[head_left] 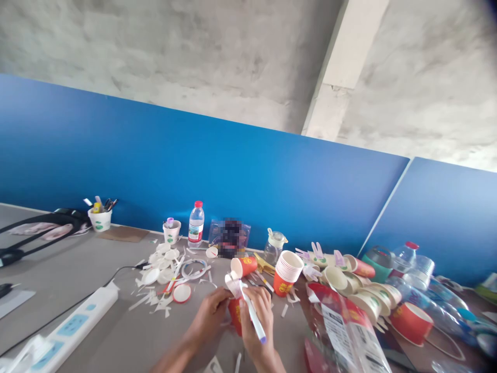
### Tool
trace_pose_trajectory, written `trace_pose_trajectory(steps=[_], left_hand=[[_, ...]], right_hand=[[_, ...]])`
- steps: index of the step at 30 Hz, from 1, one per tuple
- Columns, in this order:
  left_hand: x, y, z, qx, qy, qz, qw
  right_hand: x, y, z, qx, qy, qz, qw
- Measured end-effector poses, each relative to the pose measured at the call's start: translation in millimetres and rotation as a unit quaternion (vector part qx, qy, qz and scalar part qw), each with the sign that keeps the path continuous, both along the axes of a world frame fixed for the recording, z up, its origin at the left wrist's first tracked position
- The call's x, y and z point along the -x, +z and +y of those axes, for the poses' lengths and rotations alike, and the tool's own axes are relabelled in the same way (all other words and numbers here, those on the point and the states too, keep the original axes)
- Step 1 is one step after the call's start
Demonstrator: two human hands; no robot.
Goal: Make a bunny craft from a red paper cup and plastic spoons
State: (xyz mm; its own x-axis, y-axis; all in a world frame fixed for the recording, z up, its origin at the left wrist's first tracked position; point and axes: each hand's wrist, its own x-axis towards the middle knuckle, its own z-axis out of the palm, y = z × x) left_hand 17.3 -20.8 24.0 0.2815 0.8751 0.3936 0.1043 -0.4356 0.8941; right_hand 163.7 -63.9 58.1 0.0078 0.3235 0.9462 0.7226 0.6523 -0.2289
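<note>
My left hand (pixel 209 313) is closed round a red paper cup (pixel 234 314) low in the middle of the view, holding it from the left. My right hand (pixel 257 321) grips a white pen with a purple end (pixel 252 314) and presses against the same cup from the right. The pen's tip points up at a white paper piece (pixel 232 283) on top of the cup. Another red cup (pixel 244 266) lies on its side just behind.
A grey desk (pixel 77 269) runs along a blue partition (pixel 233 171). Paper scraps and discs (pixel 165 282) lie left of my hands. A cup stack (pixel 286 272), water bottle (pixel 196 224), many loose cups (pixel 361 290), and plastic bottles (pixel 423 290) are to the right. A power strip (pixel 73 324) is at the left.
</note>
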Motion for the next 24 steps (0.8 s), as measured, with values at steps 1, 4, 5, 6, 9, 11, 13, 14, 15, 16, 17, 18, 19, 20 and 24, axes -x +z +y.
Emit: trace_pose_trajectory(steps=[1,4,5,6,9,11,13,14,15,16,17,18,19,20,24], left_hand=[[0,-0.4,0,-0.001,-0.001,0.001,1.0],[0,-1.2,1,-0.004,-0.001,0.005,1.0],[1,-1.1,1,-0.005,-0.001,0.005,1.0],[1,-0.9,1,-0.004,0.0,0.005,1.0],[1,0.0,0,0.002,0.008,0.004,1.0],[1,0.0,0,0.003,0.007,0.003,1.0],[1,-0.6,0,0.002,0.004,0.001,1.0],[1,-0.9,0,0.002,0.003,0.0,1.0],[1,-1.2,1,0.003,0.003,0.0,1.0],[1,-1.3,1,0.005,0.003,0.002,1.0],[1,-1.1,1,0.008,0.003,0.003,1.0],[1,-0.8,1,0.01,0.003,0.002,1.0],[1,-0.3,0,0.011,0.004,0.001,1.0],[1,0.3,0,0.012,0.004,-0.001,1.0],[1,3.3,-1,0.014,0.002,-0.001,1.0]], right_hand=[[0,0.9,-1,-0.002,0.006,-0.003,1.0],[0,1.9,-2,-0.007,0.012,0.001,1.0],[-1,1.6,-2,-0.008,0.01,0.008,1.0],[0,0.9,-2,-0.01,0.009,0.015,1.0],[2,-1.6,-2,-0.004,0.004,0.013,1.0],[4,-2.9,-2,0.007,-0.002,0.002,1.0],[6,-3.5,-3,0.013,-0.008,-0.01,1.0],[6,-3.7,-3,0.016,-0.009,-0.014,1.0],[6,-3.9,-4,0.017,-0.01,-0.016,1.0],[6,-4.1,-4,0.019,-0.012,-0.016,1.0],[6,-4.5,-3,0.02,-0.014,-0.013,1.0],[5,-5.2,-3,0.02,-0.015,-0.009,1.0],[5,-6.0,-2,0.019,-0.014,-0.006,1.0],[4,-6.9,-1,0.018,-0.013,-0.005,1.0],[3,-9.7,0,0.02,-0.015,-0.005,1.0]])
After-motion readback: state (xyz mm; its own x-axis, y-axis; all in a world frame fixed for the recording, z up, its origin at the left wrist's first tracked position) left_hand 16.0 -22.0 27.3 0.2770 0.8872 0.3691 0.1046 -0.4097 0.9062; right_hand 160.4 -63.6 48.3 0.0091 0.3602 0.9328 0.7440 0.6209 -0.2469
